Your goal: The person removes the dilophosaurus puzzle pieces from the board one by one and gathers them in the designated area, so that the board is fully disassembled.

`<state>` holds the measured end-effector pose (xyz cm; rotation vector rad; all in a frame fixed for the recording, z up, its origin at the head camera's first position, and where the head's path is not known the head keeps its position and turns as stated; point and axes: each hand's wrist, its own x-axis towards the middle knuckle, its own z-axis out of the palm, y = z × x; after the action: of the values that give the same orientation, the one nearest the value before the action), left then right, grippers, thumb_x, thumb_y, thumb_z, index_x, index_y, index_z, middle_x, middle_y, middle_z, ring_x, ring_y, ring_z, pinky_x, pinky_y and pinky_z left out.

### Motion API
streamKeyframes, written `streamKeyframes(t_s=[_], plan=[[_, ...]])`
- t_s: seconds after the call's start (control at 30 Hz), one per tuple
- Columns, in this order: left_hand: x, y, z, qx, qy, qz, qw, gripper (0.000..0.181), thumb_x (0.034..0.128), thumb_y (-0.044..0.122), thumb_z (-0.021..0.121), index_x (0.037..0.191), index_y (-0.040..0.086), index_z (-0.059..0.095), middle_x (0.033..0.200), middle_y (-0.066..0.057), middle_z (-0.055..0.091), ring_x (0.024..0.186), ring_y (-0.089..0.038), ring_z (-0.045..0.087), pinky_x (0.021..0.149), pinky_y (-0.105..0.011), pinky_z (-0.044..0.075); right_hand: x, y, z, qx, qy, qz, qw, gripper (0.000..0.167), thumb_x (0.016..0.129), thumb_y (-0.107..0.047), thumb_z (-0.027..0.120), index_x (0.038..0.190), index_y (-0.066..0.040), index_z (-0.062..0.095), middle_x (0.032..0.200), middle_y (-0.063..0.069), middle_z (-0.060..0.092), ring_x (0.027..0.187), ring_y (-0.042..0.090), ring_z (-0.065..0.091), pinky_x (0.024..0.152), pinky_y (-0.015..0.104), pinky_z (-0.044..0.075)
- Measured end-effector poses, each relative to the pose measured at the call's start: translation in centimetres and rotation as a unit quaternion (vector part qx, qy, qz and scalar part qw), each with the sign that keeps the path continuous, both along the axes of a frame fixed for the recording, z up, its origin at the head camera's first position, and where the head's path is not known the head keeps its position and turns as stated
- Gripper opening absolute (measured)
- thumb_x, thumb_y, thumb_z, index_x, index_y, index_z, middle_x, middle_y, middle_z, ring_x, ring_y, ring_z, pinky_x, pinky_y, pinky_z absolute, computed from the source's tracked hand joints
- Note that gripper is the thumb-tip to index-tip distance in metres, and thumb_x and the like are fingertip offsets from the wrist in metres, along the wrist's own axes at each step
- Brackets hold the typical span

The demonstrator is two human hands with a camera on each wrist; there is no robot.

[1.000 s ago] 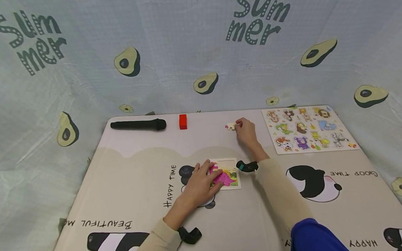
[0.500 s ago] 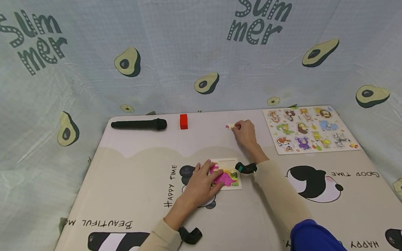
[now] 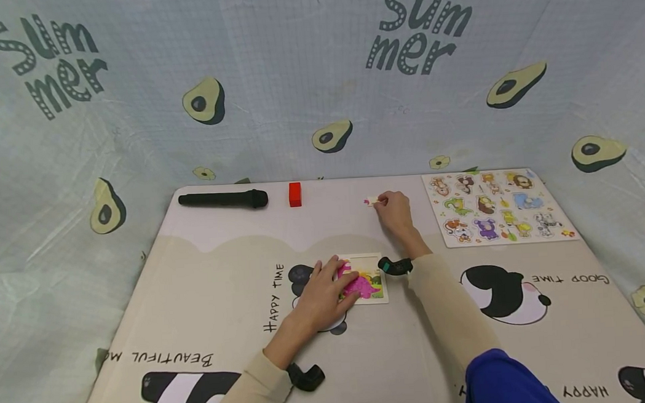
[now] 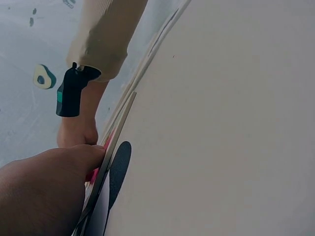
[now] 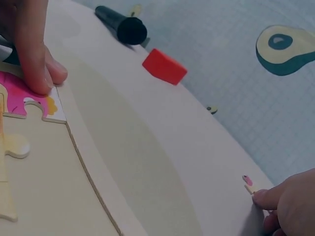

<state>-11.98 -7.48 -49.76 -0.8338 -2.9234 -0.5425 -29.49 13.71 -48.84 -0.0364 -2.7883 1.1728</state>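
Note:
A small jigsaw puzzle in a pale frame (image 3: pixel 367 262) lies mid-table, partly filled with pieces showing a pink dinosaur (image 3: pixel 365 289). Across its left side rests my left hand (image 3: pixel 318 295), fingers spread, hiding part of the picture. Seen from the right wrist, the left fingertips press on a pink piece (image 5: pixel 19 93) near the frame's corner. Farther back, my right hand (image 3: pixel 395 212) pinches a small puzzle piece (image 3: pixel 370 201) between thumb and finger. The piece shows pink and cream at its exposed end (image 5: pixel 248 181); the rest is behind the fingers.
A black microphone (image 3: pixel 222 200) and a red block (image 3: pixel 295 194) lie along the back edge. An animal picture board (image 3: pixel 500 208) is at the back right. Patterned fabric (image 3: pixel 270 63) hangs behind the table.
My right hand keeps hold of the puzzle piece, which has turned slightly so less of its face shows. The left hand stays on the puzzle.

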Motion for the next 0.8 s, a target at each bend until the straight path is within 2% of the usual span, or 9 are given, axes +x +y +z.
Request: streamKeyframes(t_s=[0.37,0.6,0.8], plan=[[0.0,-0.2,0.1,0.005,0.003,-0.003,1.0,0.045,0.0976,0.045,0.06,0.135,0.021,0.063,0.147,-0.011,0.051,0.146,-0.03,0.04,0.122,-0.056,0.028,1.1,0.3,0.7,-0.026,0.001,0.001,0.9996,0.035,0.093,-0.015,0.067,0.12,0.007,0.065,0.091,0.016,0.059,0.082,0.026,0.05,0.074,0.034,0.041],[0.2,-0.1,0.4,0.011,-0.014,0.001,0.9998,0.045,0.0979,0.045,0.059,0.136,0.02,0.063,0.149,-0.012,0.05,0.148,-0.032,0.038,0.123,-0.056,0.027,2.1,0.7,0.6,-0.025,-0.004,0.002,0.9997,0.038,0.092,-0.02,0.067,0.122,0.005,0.064,0.089,0.012,0.056,0.08,0.023,0.048,0.072,0.033,0.04],[0.4,-0.1,0.6,0.009,-0.008,0.008,0.9999,0.046,0.0968,0.045,0.061,0.135,0.018,0.063,0.15,-0.012,0.049,0.148,-0.034,0.037,0.123,-0.054,0.028,3.0,0.7,0.8,-0.026,-0.001,0.002,0.9997,0.04,0.091,-0.021,0.069,0.121,0.005,0.064,0.091,0.013,0.055,0.082,0.024,0.048,0.072,0.034,0.039]])
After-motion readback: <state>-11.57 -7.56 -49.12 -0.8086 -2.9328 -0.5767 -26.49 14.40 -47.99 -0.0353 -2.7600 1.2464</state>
